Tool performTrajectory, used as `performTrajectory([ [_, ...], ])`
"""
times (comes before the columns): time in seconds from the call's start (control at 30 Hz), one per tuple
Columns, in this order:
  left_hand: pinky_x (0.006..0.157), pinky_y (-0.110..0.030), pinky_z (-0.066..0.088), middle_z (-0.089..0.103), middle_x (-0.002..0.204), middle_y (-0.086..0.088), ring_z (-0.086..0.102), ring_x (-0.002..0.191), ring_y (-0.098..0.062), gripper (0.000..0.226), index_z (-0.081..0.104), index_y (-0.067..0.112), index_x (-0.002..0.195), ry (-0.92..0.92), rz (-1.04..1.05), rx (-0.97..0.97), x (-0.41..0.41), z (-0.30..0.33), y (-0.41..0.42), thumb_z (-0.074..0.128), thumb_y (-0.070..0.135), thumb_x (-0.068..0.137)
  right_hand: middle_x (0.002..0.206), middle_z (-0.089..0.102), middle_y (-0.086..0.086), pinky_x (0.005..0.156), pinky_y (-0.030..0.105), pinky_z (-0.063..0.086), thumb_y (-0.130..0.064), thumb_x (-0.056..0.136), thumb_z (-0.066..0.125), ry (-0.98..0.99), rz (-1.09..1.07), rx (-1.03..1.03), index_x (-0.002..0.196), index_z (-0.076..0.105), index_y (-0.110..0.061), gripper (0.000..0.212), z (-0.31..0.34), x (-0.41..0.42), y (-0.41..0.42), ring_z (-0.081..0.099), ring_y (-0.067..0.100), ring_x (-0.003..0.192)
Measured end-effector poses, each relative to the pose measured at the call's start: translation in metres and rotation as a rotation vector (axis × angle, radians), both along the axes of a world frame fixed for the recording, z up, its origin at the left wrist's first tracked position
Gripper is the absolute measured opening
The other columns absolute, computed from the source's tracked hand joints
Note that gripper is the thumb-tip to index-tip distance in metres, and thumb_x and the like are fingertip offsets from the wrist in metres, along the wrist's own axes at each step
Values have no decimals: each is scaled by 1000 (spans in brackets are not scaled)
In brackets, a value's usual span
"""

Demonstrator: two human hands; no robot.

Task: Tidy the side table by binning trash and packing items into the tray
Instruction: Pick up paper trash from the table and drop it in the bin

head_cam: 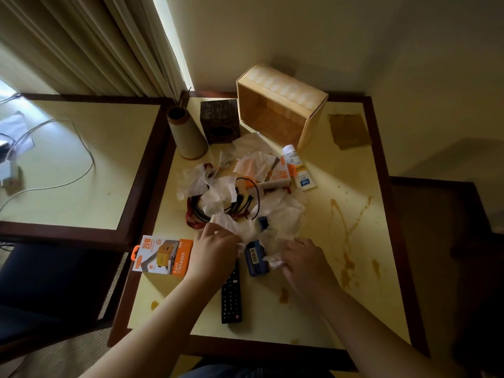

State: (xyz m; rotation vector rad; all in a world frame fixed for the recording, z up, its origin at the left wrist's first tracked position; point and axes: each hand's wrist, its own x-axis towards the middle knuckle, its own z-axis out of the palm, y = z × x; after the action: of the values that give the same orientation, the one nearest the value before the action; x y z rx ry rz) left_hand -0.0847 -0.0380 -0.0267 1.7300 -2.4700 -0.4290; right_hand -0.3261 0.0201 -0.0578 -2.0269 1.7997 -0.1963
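Several crumpled white tissues (283, 211) lie heaped in the middle of the side table (362, 268), mixed with black cables (218, 207) and a white cable (221, 166). My left hand (215, 249) grips a crumpled tissue (237, 227) at the heap's near edge. My right hand (302, 257) pinches another tissue piece (272, 260) beside a blue box (255, 259). A black remote (231, 298) lies partly under my left wrist. An orange charger pack (163, 256) sits at the left. The wooden tray (281, 105) stands tipped on its side at the back.
A beige vase (186, 132) and a dark tissue box (219, 121) stand at the back left. A white tube (298, 167) and an orange carton (275, 178) lie near the tray. Brown spill stains (346, 236) mark the right side. A second table (81, 159) adjoins on the left.
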Motion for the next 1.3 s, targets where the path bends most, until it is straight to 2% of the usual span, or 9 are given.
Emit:
performTrajectory([
  [0.1,85,-39,50,76,106,16,56,110,-21,12,79,31,97,115,43,-76,11,14,23,81,27,85,121,73,-7,82,43,57,-21,71,87,30,79,-2,97,79,-28,28,-6,0,-4,63,26,115],
  [0.27,90,-31,48,75,104,19,58,106,-10,14,79,33,98,205,-13,-121,30,22,67,76,34,85,91,65,-17,69,32,43,-25,72,84,122,173,-30,84,72,-34,19,-16,-5,0,54,18,97],
  [0.4,82,-40,56,75,102,20,61,103,-14,13,81,34,97,239,55,-85,47,12,99,75,36,86,78,65,-10,64,31,35,-17,72,73,67,234,-166,77,74,-31,14,-25,-9,0,59,26,85],
  [0.5,79,-38,57,75,102,19,60,102,-14,13,81,32,97,253,99,-86,51,12,116,74,34,86,81,65,-10,67,35,40,-22,83,54,-37,76,-177,83,77,-24,23,-15,-3,1,55,27,85],
  [0.6,84,-29,53,74,102,17,59,102,-12,14,81,29,97,280,105,-135,53,17,128,71,34,89,90,58,-15,72,35,46,-19,90,73,-173,-137,-157,102,77,-24,14,10,5,-1,46,18,91],
  [0.7,84,-25,51,75,102,16,60,102,-11,15,81,26,96,324,169,-189,60,18,141,69,32,90,86,67,-8,73,15,35,-13,84,81,-237,-146,-366,104,77,-17,20,38,21,-3,48,18,87],
  [0.9,82,-28,54,74,102,9,62,97,-16,19,81,19,94,341,318,-329,97,17,175,65,30,95,92,71,-6,71,32,51,-5,83,81,-469,83,-585,103,79,-14,21,94,108,9,56,20,88],
  [1.1,86,-27,49,75,97,2,60,89,-20,15,80,11,91,291,554,-470,168,9,233,69,21,93,98,76,-4,81,35,54,-1,84,81,-651,398,-476,103,80,-12,22,89,229,49,62,16,94],
  [1.3,83,-25,47,74,93,3,57,88,-19,16,78,11,90,321,845,-419,253,-46,296,68,23,91,97,73,-5,81,27,52,-6,86,80,-636,645,-271,105,79,-14,20,36,353,97,59,16,91],
])
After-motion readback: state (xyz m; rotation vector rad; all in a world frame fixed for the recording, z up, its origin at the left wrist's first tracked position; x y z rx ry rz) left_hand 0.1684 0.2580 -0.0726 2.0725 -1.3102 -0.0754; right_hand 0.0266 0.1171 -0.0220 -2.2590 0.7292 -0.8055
